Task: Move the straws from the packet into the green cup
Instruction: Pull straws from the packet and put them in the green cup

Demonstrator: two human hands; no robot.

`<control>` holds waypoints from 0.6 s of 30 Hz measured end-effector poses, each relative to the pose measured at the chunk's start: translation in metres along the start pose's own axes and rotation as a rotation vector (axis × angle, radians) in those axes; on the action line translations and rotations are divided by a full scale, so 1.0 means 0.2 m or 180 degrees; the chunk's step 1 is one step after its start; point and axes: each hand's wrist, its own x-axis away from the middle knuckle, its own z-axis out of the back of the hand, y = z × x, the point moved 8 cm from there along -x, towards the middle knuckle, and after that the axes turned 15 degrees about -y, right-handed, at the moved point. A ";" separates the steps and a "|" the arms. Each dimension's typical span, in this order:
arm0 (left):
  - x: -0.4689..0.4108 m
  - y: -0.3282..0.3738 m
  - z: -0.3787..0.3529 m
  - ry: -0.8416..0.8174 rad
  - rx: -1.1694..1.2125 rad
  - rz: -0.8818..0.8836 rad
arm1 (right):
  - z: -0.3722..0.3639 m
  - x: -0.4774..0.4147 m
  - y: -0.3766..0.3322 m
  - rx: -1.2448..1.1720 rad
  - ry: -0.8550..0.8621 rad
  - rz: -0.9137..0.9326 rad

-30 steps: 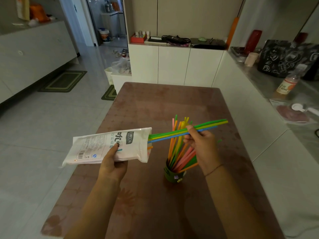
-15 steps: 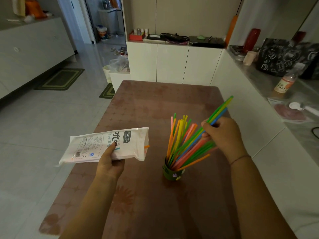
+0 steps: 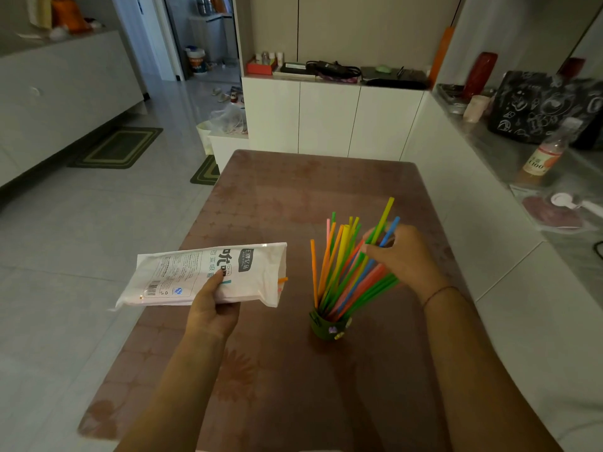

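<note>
A small green cup [image 3: 329, 328] stands on the brown table [image 3: 293, 203], holding several coloured straws [image 3: 336, 259] that fan upward. My right hand [image 3: 403, 256] is just right of the fan, fingers closed on a few straws [image 3: 385, 223], green, yellow and blue, whose lower ends slant down into the cup. My left hand [image 3: 212, 309] holds the white straw packet [image 3: 202, 275] level, left of the cup, open end toward it. An orange straw tip [image 3: 282, 279] pokes from that opening.
A white counter runs along the right with a bottle [image 3: 543, 158], a black patterned bag [image 3: 535, 106] and a spoon on a plate [image 3: 564, 203]. White cabinets [image 3: 329, 115] stand beyond the table's far edge. Tiled floor with mats lies to the left.
My right hand pulled a few straws out of the packet, swung them upright and lowered them into the cup. The packet in my left hand stayed nearly still.
</note>
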 end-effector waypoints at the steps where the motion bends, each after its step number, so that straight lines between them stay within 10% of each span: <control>1: 0.00 0.00 0.00 0.0002 -0.0010 -0.0004 | 0.00 0.00 0.00 -0.0112 -0.0008 0.0070; 18: -0.03 -0.01 -0.04 -0.0032 -0.0055 0.0005 | -0.04 -0.02 -0.04 -0.0128 -0.0098 0.0369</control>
